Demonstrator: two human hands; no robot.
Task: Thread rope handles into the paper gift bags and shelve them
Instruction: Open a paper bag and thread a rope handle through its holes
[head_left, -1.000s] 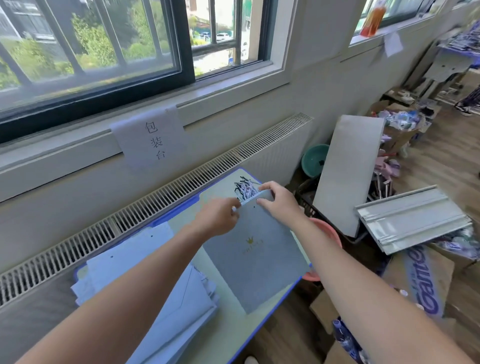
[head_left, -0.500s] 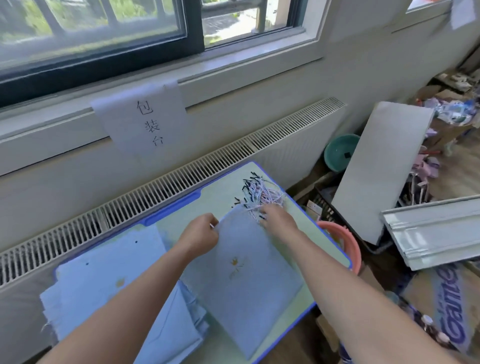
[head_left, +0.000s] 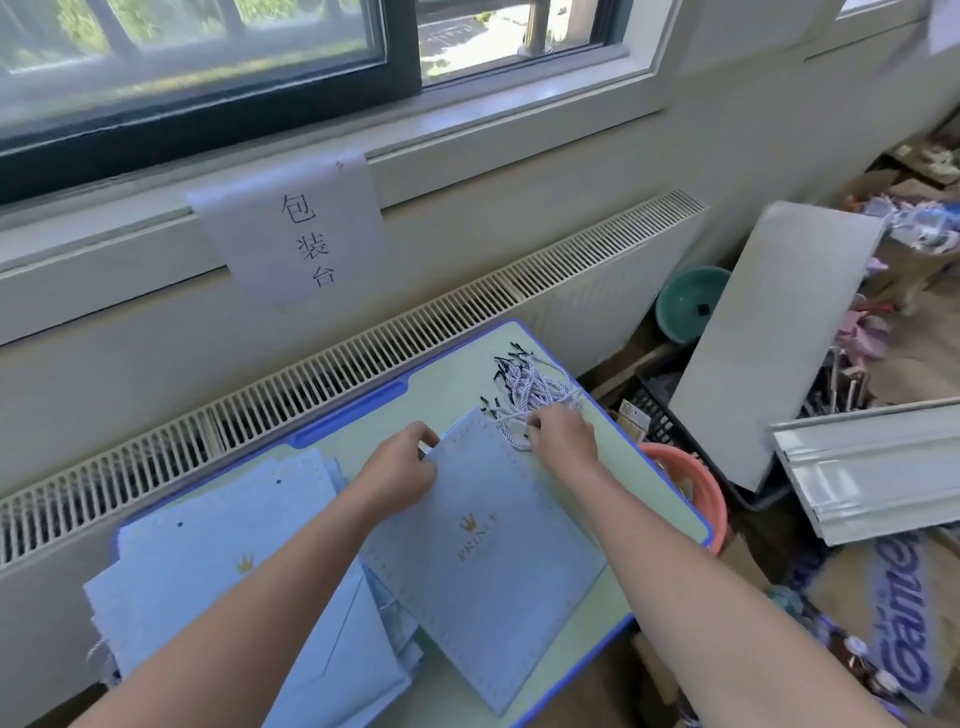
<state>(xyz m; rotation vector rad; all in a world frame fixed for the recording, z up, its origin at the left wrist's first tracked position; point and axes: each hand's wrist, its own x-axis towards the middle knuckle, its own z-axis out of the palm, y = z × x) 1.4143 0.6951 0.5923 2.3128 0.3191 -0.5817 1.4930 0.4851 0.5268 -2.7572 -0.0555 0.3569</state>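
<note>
Our left hand (head_left: 400, 470) pinches the paper gift bag (head_left: 483, 551) top | right hand (head_left: 563, 434) grabs rope handles (head_left: 535, 392) | pile is tangled, so extra ropes may drag along.

So 1 second back the right hand (head_left: 563, 432) was pinching the top edge of the flat pale-blue paper gift bag (head_left: 485, 551); now it's off that edge, fingers in the tangled pile of white-and-blue rope handles (head_left: 537, 389) just beyond it.
</note>
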